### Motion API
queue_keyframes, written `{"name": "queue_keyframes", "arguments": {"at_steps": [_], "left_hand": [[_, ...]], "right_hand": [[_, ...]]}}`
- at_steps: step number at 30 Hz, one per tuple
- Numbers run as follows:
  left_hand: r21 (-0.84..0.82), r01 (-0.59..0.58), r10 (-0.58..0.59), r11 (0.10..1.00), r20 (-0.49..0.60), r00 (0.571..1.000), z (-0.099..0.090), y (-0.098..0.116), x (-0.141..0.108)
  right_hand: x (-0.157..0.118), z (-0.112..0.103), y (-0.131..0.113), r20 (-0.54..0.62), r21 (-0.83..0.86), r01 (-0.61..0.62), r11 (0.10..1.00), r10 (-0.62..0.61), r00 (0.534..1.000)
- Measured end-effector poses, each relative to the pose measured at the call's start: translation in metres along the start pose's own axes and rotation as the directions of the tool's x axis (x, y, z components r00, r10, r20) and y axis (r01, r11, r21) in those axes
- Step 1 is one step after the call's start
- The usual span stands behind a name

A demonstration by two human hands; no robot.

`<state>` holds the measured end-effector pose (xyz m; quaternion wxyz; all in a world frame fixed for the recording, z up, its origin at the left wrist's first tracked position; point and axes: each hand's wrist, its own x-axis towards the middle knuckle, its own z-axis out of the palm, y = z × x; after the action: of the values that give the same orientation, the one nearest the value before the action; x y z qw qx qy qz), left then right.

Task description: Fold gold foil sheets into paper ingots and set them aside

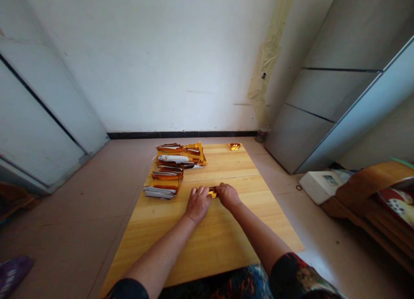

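Note:
My left hand [198, 203] and my right hand [228, 195] meet near the middle of a light wooden table [223, 163], their fingers closed on a small folded piece of gold foil paper [212, 192]. Most of that piece is hidden by my fingers. Left of my left hand lies a loose pile of gold and silver foil paper packets [170, 169], some stacked crosswise. At the table's far edge sits a small crumpled gold foil piece [234, 146].
A white device [318, 186] stands on the floor to the right, beside a wooden seat with a patterned cushion [396, 204]. Grey cabinet doors [323, 96] rise at right, a white door panel [42, 118] at left. A purple slipper [13, 274] lies at bottom left.

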<state>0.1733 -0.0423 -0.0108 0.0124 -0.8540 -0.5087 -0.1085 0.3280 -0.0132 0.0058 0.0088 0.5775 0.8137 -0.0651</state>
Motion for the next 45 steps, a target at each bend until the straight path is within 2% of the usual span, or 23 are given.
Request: {"name": "queue_keyframes", "arguments": {"at_steps": [6, 11, 16, 21, 26, 33, 38, 45], "left_hand": [[-0.001, -0.057, 0.057, 0.998, 0.05, 0.997, 0.003, -0.004, -0.005], [-0.024, -0.056, 0.058, 0.998, 0.092, 0.994, 0.008, -0.008, -0.005], [-0.055, -0.064, 0.067, 0.996, 0.068, 0.995, 0.007, -0.009, -0.012], [-0.08, -0.079, 0.081, 0.994, 0.023, 0.996, 0.006, -0.009, -0.019], [-0.082, -0.045, 0.046, 0.996, 0.011, 0.999, 0.009, -0.007, -0.021], [-0.081, -0.054, 0.053, 0.995, -0.014, 0.999, 0.012, -0.007, -0.021], [-0.095, -0.048, 0.048, 0.994, -0.006, 0.999, 0.01, -0.005, -0.02], [-0.066, -0.057, 0.056, 0.996, -0.015, 0.998, 0.011, -0.005, -0.02]], "right_hand": [[0.006, -0.009, -0.002, 0.044, 0.027, -0.091, 0.995, 0.09, 0.995], [0.01, -0.012, -0.005, 0.071, 0.055, -0.116, 0.992, 0.112, 0.991], [0.008, -0.01, -0.005, 0.102, 0.118, -0.176, 0.977, 0.164, 0.981], [0.003, -0.004, -0.012, 0.062, 0.201, -0.299, 0.933, 0.293, 0.954], [0.005, -0.001, -0.016, 0.056, 0.238, -0.354, 0.904, 0.351, 0.935], [0.005, 0.0, 0.002, 0.079, 0.353, -0.356, 0.865, 0.352, 0.933], [0.0, 0.002, 0.021, 0.074, 0.361, -0.358, 0.861, 0.357, 0.931], [-0.002, 0.003, 0.034, 0.044, 0.335, -0.393, 0.856, 0.403, 0.914]]}}
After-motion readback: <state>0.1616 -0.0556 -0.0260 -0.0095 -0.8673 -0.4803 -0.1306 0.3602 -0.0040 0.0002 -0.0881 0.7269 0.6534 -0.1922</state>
